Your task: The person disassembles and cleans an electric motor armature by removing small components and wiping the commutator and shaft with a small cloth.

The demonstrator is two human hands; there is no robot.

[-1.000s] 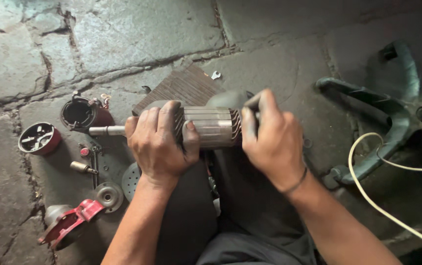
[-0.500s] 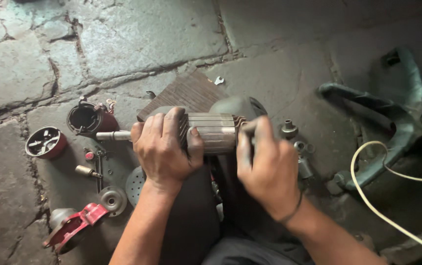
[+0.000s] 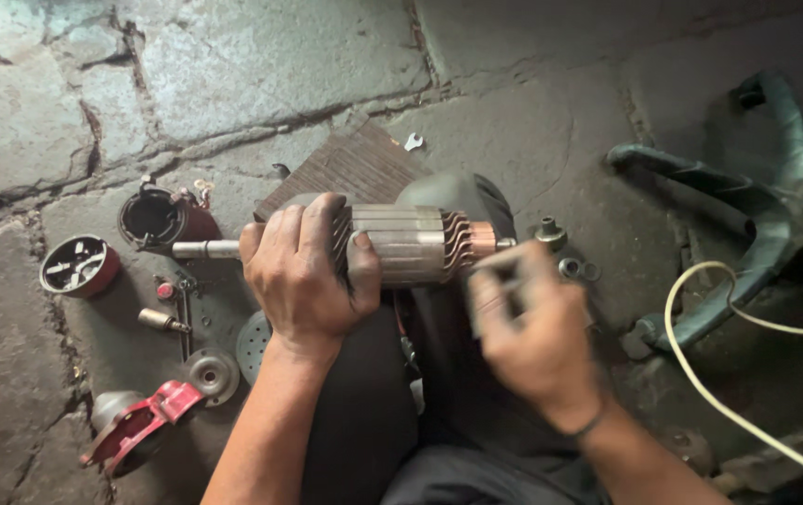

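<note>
The right hand (image 3: 537, 337) is blurred, hovering just below the copper end of a motor armature (image 3: 411, 243), and whether its fingers grip anything cannot be told; the left hand (image 3: 308, 276) is wrapped firmly around the armature's ribbed middle, holding it level over the person's dark-trousered lap, and hides part of it. Scattered on the left lie a red round housing (image 3: 79, 265), a dark cup-shaped part (image 3: 154, 220), a red bracket (image 3: 144, 425) and a small disc (image 3: 212, 374), with a white cable (image 3: 701, 374) and green tubing (image 3: 747, 215) on the right. Everything rests on a cracked grey stone floor (image 3: 261, 65).
</note>
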